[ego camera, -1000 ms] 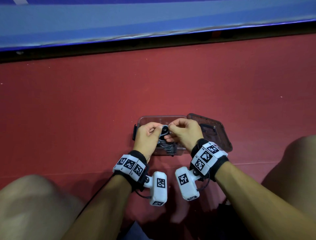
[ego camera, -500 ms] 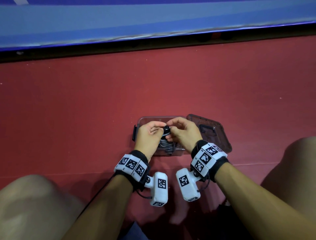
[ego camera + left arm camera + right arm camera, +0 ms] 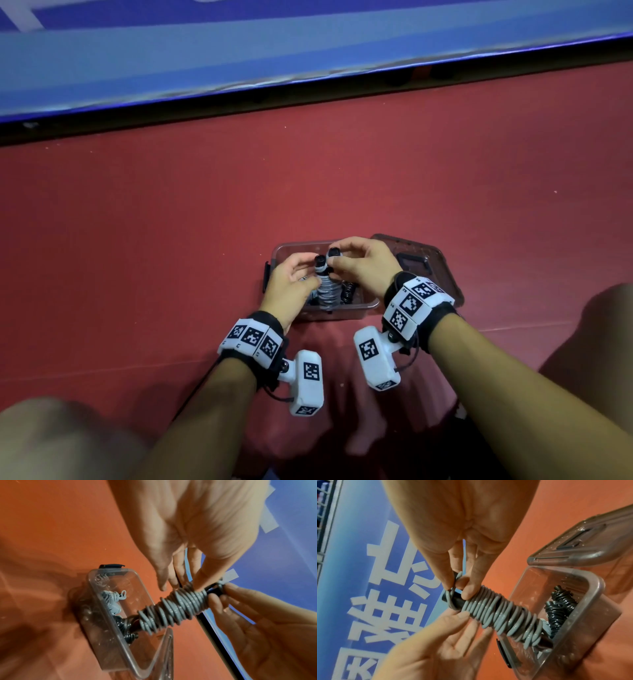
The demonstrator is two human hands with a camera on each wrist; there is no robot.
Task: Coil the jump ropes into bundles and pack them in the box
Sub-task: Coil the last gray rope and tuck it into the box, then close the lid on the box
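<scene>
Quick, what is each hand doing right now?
Left hand: fingers nearly straight, steadying the grey rope bundle.
Right hand: fingers pinch the rope's end at the bundle's top.

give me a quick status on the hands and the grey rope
Right hand pinching the rope end at the handle tops. Left hand steadying the grey rope bundle, fingers loose. Bundle above the open box, a black bundle already inside. Nothing blocking.
</scene>
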